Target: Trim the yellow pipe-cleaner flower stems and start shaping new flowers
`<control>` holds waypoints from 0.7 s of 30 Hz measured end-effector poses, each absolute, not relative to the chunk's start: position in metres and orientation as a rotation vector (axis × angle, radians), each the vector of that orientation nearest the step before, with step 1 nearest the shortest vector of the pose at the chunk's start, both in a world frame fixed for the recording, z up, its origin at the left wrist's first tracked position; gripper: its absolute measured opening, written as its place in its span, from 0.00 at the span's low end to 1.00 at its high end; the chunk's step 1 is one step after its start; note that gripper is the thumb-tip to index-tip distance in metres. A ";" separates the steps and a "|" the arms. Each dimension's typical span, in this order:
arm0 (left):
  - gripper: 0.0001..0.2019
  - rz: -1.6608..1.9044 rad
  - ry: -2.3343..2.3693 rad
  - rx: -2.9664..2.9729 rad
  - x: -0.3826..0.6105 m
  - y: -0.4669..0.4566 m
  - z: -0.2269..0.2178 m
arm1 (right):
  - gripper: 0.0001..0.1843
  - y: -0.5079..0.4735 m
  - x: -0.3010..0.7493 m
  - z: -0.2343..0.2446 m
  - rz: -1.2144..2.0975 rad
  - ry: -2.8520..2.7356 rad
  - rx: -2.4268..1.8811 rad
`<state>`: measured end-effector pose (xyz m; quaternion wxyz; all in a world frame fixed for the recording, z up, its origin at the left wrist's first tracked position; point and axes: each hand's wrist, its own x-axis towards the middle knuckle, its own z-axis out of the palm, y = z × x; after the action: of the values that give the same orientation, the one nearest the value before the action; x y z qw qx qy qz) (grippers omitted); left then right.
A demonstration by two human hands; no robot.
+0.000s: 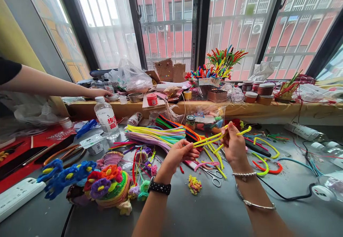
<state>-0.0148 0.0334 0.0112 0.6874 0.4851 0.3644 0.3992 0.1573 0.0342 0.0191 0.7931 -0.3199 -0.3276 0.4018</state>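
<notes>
My left hand (179,155) is closed in a pinch on one end of a bundle of yellow pipe cleaners (211,139). My right hand (233,145) grips the same bundle further along, fingers curled round it, with the loose yellow ends sticking out to the right. Both hands hover above the grey table (214,212). Under them lie scissors (214,177) and a small multicoloured pipe-cleaner clump (194,185). A pile of coloured pipe cleaners (158,134) lies just behind my left hand.
Finished pipe-cleaner flowers (88,183) sit at front left beside a white power strip (16,196). A water bottle (106,117) stands at back left. Another person's arm (53,85) reaches onto the cluttered windowsill (241,109). Cables and bottles lie at right.
</notes>
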 end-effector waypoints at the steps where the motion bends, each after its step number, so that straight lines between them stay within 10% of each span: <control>1: 0.12 0.908 0.825 1.095 -0.014 0.034 0.011 | 0.17 0.034 0.157 0.019 0.840 -0.720 -0.712; 21: 0.10 1.081 0.870 0.988 -0.021 0.038 0.014 | 0.09 0.032 0.157 0.024 1.082 -0.544 -0.564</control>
<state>-0.0214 0.0379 0.0141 0.6587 0.4364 0.3842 0.4776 0.1565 0.0320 0.0242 0.7851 -0.2616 -0.2521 0.5017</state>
